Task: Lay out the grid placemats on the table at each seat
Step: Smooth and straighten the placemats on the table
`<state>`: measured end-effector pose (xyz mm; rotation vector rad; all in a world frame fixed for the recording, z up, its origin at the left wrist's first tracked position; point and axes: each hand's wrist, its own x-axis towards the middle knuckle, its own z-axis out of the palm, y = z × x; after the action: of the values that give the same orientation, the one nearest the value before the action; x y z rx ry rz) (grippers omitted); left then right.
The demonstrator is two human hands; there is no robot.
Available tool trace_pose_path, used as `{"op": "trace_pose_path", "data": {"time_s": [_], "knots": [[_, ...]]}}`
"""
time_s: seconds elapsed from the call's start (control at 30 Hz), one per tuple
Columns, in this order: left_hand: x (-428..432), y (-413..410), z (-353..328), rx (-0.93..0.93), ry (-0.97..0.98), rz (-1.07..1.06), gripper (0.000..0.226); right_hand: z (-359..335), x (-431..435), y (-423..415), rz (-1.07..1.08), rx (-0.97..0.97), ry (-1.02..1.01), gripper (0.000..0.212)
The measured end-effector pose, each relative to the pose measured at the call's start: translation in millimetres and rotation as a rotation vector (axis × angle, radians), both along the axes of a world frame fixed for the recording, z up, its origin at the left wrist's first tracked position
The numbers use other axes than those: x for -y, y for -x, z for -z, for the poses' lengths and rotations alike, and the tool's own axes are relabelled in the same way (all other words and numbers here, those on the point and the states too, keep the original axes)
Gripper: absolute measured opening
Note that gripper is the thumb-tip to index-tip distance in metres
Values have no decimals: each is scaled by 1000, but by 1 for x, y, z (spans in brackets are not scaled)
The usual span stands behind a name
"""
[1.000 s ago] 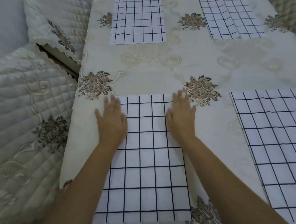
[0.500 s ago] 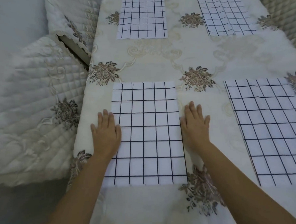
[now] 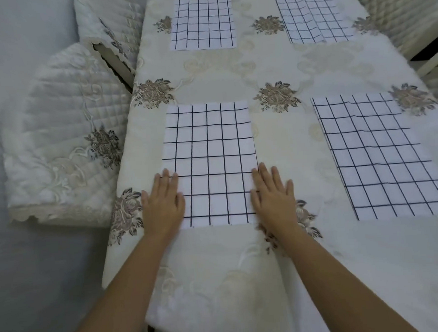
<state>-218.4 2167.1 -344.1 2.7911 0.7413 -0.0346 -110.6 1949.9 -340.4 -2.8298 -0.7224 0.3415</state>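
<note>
Several white placemats with black grid lines lie on the cream flowered tablecloth (image 3: 271, 67). The near left placemat (image 3: 209, 153) lies flat in front of me. My left hand (image 3: 162, 204) rests flat with straight fingers on its lower left edge. My right hand (image 3: 273, 196) lies flat at its lower right edge, mostly on the cloth. A second placemat (image 3: 381, 156) lies at the near right. Two more lie at the far end, the far left placemat (image 3: 202, 23) flat and the far right placemat (image 3: 311, 16) with a fold down its middle.
Quilted cream chair covers stand along the left side, one chair (image 3: 65, 139) near and another chair (image 3: 109, 26) farther back. A further quilted chair (image 3: 403, 10) is at the far right. The table's near edge (image 3: 196, 321) hangs close to me.
Both hands slid back toward me along the near left placemat, from its far end to its near corners. The view pulled back, so the placemat now sits farther up the table.
</note>
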Motion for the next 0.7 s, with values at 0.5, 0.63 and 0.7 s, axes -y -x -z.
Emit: {"op": "trace_pose_path", "data": {"time_s": [0.5, 0.63, 0.7], "knots": [[179, -38, -53, 383, 399, 183, 34, -61, 85, 9, 375, -160, -716, 32], [219, -64, -60, 345, 405, 257, 35, -62, 132, -16, 427, -120, -673, 32], [243, -84, -58, 336, 372, 296, 35, -61, 158, -32, 433, -111, -645, 32]]}}
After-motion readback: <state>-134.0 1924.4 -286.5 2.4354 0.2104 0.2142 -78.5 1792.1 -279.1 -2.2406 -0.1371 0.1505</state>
